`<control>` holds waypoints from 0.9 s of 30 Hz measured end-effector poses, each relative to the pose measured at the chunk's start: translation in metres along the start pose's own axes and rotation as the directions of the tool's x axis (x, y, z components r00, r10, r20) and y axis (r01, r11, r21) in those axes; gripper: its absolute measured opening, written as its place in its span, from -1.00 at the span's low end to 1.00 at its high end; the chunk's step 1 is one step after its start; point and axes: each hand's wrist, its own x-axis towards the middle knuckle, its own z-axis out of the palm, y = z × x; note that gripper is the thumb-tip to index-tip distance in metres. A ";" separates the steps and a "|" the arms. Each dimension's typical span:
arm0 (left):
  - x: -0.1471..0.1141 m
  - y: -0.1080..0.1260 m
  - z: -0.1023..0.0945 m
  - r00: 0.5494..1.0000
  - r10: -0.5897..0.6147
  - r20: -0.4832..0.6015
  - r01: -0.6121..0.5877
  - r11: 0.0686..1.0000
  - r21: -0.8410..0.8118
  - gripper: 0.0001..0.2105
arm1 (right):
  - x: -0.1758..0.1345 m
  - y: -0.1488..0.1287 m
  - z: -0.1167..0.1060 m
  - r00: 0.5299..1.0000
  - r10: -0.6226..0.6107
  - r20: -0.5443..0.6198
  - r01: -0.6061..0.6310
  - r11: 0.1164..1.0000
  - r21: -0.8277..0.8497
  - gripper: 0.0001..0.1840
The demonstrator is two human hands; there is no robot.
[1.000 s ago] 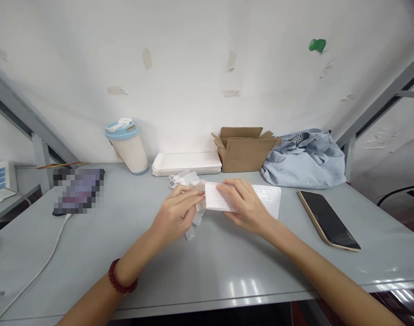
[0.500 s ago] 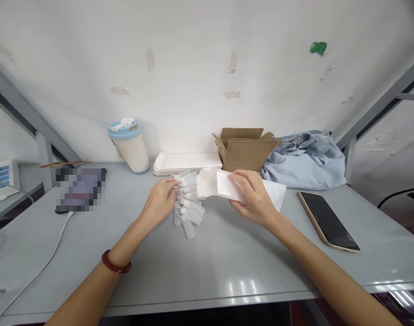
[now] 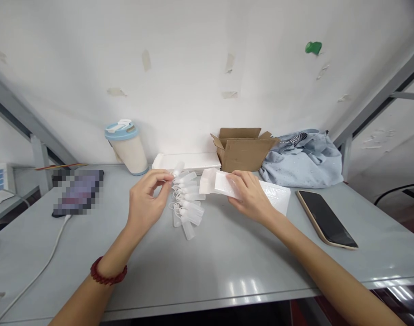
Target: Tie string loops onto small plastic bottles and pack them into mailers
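My left hand pinches a small translucent plastic case at its corded end, between thumb and fingertips. Just below it, a pile of several similar cases with thin white cord loops lies on the grey table. My right hand grips a white bubble mailer, its flap end pointing left towards the pile. More white bubble wrapping shows behind that hand; I cannot tell whether it is the same mailer.
Along the wall stand a cup with a blue lid, a stack of white mailers, an open cardboard box and a light blue cloth. A phone lies right; a cabled phone lies left.
My left hand has lifted one case up off the pile by its corded end. My right hand still holds the mailer, whose flap end is slightly tilted differently.
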 end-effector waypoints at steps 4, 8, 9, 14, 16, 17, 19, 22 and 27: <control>-0.002 0.005 0.001 0.994 0.048 0.097 -0.037 0.993 -0.113 -0.88 | -0.001 0.000 0.001 1.000 0.000 0.008 0.000 1.000 0.003 -0.49; -0.005 0.010 0.002 0.979 0.026 0.201 0.009 0.985 -0.174 -0.89 | -0.001 -0.003 0.001 1.000 -0.021 -0.019 0.021 0.999 0.024 -0.47; -0.005 0.011 0.002 0.975 0.017 0.220 0.024 0.983 -0.184 -0.89 | -0.001 -0.004 0.001 0.999 -0.026 -0.026 0.027 0.999 0.031 -0.47; -0.006 0.014 0.003 0.954 -0.052 0.295 0.131 0.958 -0.256 -0.94 | 0.000 -0.009 -0.003 0.995 -0.079 -0.069 0.084 0.993 0.078 -0.48; -0.006 0.015 0.005 0.939 -0.108 0.325 0.205 0.938 -0.278 -0.96 | 0.000 -0.013 -0.006 0.988 -0.123 -0.093 0.132 0.987 0.097 -0.49; -0.006 0.016 0.005 0.931 -0.143 0.336 0.246 0.926 -0.286 -0.97 | 0.001 -0.015 -0.007 0.984 -0.145 -0.102 0.156 0.982 0.107 -0.49; -0.007 0.016 0.008 0.915 -0.212 0.342 0.321 0.898 -0.302 -0.92 | 0.001 -0.019 -0.010 0.977 -0.180 -0.112 0.194 0.973 0.126 -0.50; -0.007 0.016 0.012 0.924 -0.252 0.287 0.342 0.879 -0.333 -0.80 | 0.002 -0.024 -0.013 0.966 -0.215 -0.145 0.234 0.963 0.136 -0.50; -0.004 0.015 0.012 0.905 -0.342 0.252 0.403 0.879 -0.256 -0.70 | 0.001 -0.029 -0.016 0.946 -0.241 -0.217 0.274 0.952 0.134 -0.55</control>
